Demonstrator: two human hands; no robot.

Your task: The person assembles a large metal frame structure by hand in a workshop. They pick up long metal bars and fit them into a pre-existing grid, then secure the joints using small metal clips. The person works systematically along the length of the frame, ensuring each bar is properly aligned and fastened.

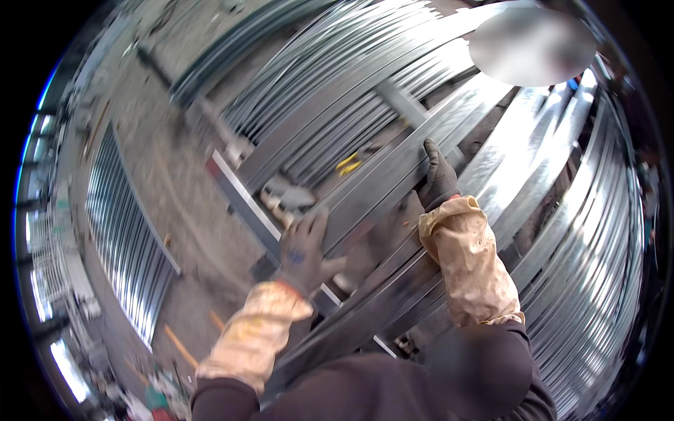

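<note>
A long grey metal beam (379, 175) runs diagonally in front of me, from the lower middle toward the upper right. My right hand (439, 184), in a dark glove, grips its near edge, one digit lying over the top face and the other fingers hidden. At the beam's lower left end is my left hand (303, 254), also gloved, its fingers stretched out and the thumb apart. Whether it touches the beam end is blurred. Tan protective sleeves cover both forearms. Closer to my body lies another dark metal beam (365, 298), parallel to the first.
Bundled metal profiles lie beyond (330, 77) and to the right (583, 302). A light-edged crossbar (246, 200) sits under the beam ends. A small yellow object (347, 164) shows between beams. On the floor at left rests a ribbed metal stack (126, 238). A blurred patch covers the upper right.
</note>
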